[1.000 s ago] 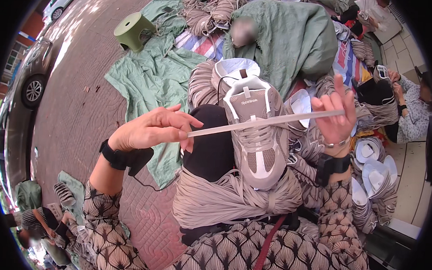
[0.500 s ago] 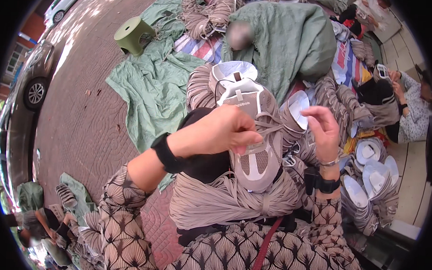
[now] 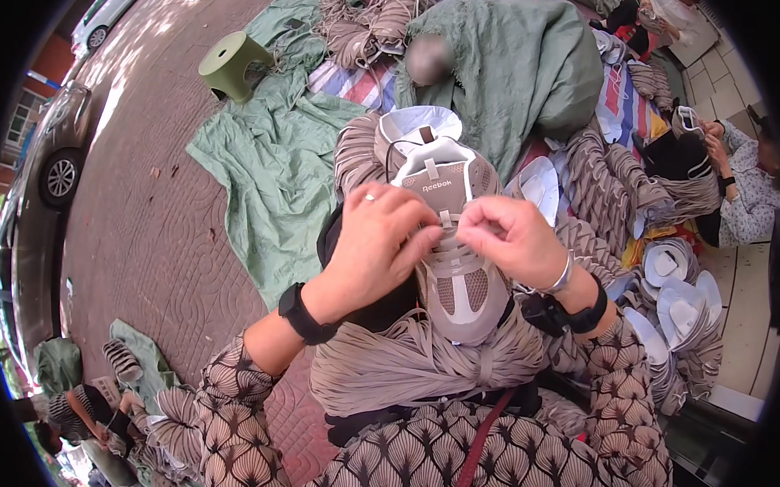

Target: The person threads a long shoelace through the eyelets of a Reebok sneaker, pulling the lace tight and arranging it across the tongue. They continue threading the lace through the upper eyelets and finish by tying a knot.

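Note:
A taupe sneaker upper (image 3: pixel 463 302) with white trim rests over my lap, its collar opening pointing away from me. My left hand (image 3: pixel 381 243), with a ring on one finger, pinches at the left edge of the lacing. From the right, my right hand (image 3: pixel 517 239) is closed with thumb and forefinger together at the opposite eyelets. A shoelace crosses the tongue between them; the part in my fingers is mostly hidden. Below the toe lies a thick bundle of flat taupe shoelaces (image 3: pixel 403 368) across my lap.
Stacked shoe uppers (image 3: pixel 359 156) stand beyond the sneaker, and more with pale insoles (image 3: pixel 680 314) lie at right. A large green sack (image 3: pixel 516 68), a green sheet (image 3: pixel 263 179) and a green stool (image 3: pixel 233 66) are farther off. Another person (image 3: pixel 740 187) works at far right.
My right hand has come in from the right and closed at the lacing. My left hand has drawn back slightly left, uncovering more of the tongue.

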Demonstrator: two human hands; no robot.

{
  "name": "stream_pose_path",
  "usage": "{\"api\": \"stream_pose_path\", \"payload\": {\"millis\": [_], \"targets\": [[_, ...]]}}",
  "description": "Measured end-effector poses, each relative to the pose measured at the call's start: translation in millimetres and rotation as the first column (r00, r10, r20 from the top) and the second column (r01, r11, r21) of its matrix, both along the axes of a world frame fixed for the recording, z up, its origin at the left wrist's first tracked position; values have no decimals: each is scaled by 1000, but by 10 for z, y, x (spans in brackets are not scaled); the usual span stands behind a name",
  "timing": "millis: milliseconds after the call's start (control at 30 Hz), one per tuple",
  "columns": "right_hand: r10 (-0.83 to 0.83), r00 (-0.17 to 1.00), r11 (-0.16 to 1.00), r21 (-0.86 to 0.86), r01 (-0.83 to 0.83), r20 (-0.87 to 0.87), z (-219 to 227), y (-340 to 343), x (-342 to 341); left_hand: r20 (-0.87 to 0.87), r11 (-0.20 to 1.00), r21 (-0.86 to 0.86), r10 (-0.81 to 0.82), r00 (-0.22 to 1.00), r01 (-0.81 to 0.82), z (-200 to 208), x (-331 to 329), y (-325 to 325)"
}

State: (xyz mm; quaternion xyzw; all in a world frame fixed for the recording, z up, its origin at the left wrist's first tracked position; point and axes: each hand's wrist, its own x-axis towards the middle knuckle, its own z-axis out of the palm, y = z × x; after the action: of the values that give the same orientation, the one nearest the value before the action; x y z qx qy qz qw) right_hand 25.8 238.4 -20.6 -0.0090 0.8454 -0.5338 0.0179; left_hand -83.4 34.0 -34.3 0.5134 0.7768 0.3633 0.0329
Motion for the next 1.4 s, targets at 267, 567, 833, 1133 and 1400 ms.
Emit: {"api": "stream_pose_path", "payload": {"millis": [267, 567, 833, 1133, 1400], "targets": [[290, 947, 585, 808, -64, -135, 72, 104, -337, -222, 987, -82, 117, 968, -138, -147, -70, 134], [333, 910, 431, 819, -379, 245, 273, -11, -621, -251, 985, -113, 100, 963, -132, -205, -126, 164], [294, 885, 400, 795, -456, 361, 284, -62, -733, -234, 985, -116, 98, 967, -128, -182, -122, 176], [341, 940, 641, 728, -244, 15, 2, 123, -551, -286, 986, -135, 57, 957, -99, -215, -132, 235], [52, 827, 833, 481, 273, -560, -54, 59, -232, -517, 975, -222, -144, 844, 30, -62, -81, 227]]}}
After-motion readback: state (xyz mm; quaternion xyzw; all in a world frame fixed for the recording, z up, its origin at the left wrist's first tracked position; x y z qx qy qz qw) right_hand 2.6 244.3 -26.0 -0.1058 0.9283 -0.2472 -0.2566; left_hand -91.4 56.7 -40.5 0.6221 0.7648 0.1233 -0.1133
